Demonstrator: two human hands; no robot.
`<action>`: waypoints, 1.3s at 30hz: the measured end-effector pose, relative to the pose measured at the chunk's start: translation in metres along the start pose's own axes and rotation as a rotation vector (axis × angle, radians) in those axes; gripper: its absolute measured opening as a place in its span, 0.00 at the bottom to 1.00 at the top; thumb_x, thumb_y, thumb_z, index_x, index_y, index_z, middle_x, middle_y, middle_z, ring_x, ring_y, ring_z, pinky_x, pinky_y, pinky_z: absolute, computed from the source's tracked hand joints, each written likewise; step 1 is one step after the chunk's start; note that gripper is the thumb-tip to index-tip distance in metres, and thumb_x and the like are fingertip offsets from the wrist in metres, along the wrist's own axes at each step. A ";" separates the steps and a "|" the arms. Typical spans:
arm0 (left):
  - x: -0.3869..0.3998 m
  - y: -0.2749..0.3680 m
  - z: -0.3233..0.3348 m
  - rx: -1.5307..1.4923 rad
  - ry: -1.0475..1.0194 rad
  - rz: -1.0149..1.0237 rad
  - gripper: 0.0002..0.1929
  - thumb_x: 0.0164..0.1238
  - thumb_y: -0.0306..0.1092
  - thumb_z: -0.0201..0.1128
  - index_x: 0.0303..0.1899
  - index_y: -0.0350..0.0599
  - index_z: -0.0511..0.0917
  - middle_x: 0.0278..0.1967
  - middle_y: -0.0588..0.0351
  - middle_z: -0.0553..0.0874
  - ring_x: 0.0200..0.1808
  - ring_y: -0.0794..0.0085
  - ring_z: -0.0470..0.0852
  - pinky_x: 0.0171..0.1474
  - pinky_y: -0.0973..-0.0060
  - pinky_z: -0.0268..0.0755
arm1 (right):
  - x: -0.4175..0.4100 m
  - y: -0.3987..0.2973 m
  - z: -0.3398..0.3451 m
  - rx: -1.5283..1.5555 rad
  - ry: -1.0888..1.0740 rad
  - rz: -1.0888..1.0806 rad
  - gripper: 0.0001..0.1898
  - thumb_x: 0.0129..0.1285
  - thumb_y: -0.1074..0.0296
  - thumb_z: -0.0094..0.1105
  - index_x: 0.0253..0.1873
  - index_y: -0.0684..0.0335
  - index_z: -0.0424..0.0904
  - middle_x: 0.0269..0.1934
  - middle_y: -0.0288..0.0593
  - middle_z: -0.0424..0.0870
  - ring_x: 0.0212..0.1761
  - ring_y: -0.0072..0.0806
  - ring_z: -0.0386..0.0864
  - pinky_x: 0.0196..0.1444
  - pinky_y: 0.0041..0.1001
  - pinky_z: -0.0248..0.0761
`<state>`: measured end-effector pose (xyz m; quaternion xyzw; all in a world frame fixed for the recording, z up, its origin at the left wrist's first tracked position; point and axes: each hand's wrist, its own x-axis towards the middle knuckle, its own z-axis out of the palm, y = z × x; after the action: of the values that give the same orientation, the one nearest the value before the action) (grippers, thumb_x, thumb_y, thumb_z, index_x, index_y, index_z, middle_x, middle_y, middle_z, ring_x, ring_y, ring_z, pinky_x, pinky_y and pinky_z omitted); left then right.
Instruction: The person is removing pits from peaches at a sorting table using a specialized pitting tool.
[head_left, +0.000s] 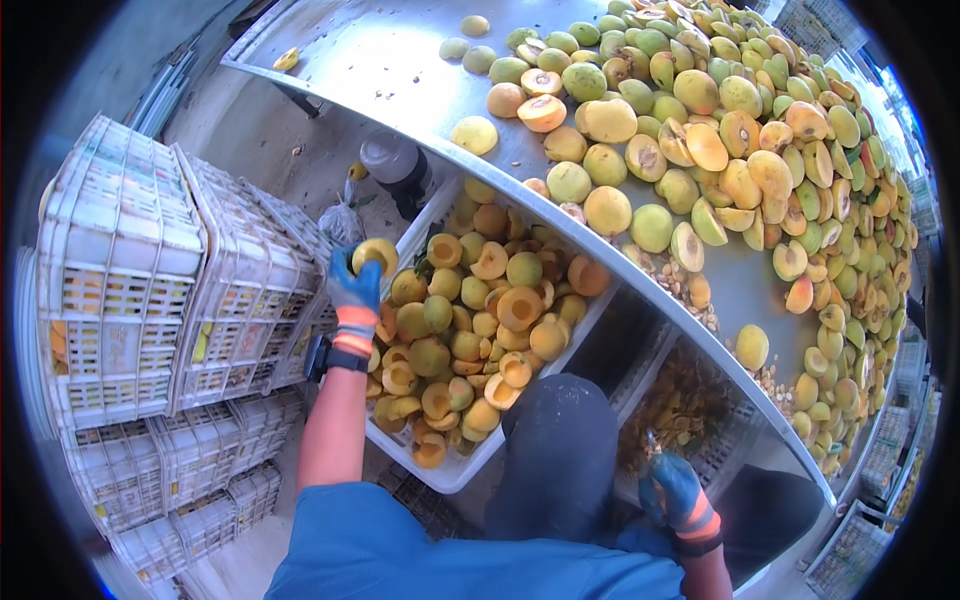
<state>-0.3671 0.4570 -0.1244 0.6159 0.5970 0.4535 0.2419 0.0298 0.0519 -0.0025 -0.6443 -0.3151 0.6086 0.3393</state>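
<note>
My left hand (351, 289), in a blue and orange glove, grips a hollowed yellow fruit half (381, 253), probably peach. It is above the left edge of a white plastic crate (452, 484) full of similar halves, many with scooped-out centres. My right hand (673, 487), gloved alike, is closed around a small tool whose metal tip (652, 439) points away from me; its handle is mostly hidden by the fingers. Beyond that tip, a second crate holds brown and yellow fruit scraps (686, 401). Uncut-looking and halved fruits (739, 135) lie heaped on the metal table.
The metal table's raised edge (555, 202) runs diagonally above both crates. Stacked white crates (124, 270) with fruit inside rise at my left. A lidded container (391, 159) and a plastic bag (341, 223) rest on the floor. My knee (562, 442) is between the crates.
</note>
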 end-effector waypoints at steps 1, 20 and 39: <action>-0.019 0.003 -0.014 -0.076 -0.123 -0.038 0.16 0.65 0.33 0.68 0.49 0.32 0.82 0.46 0.41 0.89 0.46 0.57 0.88 0.55 0.61 0.80 | 0.001 -0.004 0.003 -0.003 0.003 0.013 0.27 0.84 0.45 0.50 0.34 0.62 0.76 0.20 0.36 0.75 0.18 0.23 0.70 0.24 0.23 0.61; -0.214 0.057 -0.084 0.837 -0.265 0.166 0.38 0.59 0.59 0.79 0.67 0.46 0.81 0.77 0.36 0.66 0.75 0.34 0.68 0.78 0.44 0.62 | -0.051 -0.020 0.018 -0.037 -0.016 -0.052 0.26 0.85 0.46 0.47 0.36 0.62 0.75 0.22 0.33 0.72 0.18 0.21 0.68 0.23 0.23 0.60; -0.136 0.122 0.068 0.583 -0.363 0.621 0.17 0.70 0.45 0.73 0.49 0.41 0.88 0.62 0.40 0.85 0.63 0.42 0.82 0.64 0.50 0.75 | -0.097 0.021 -0.037 0.306 0.079 0.042 0.21 0.85 0.50 0.50 0.45 0.64 0.79 0.23 0.32 0.72 0.23 0.19 0.70 0.28 0.22 0.62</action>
<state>-0.2292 0.3227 -0.0907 0.8774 0.4347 0.2027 0.0119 0.0611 -0.0411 0.0368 -0.6148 -0.1914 0.6309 0.4328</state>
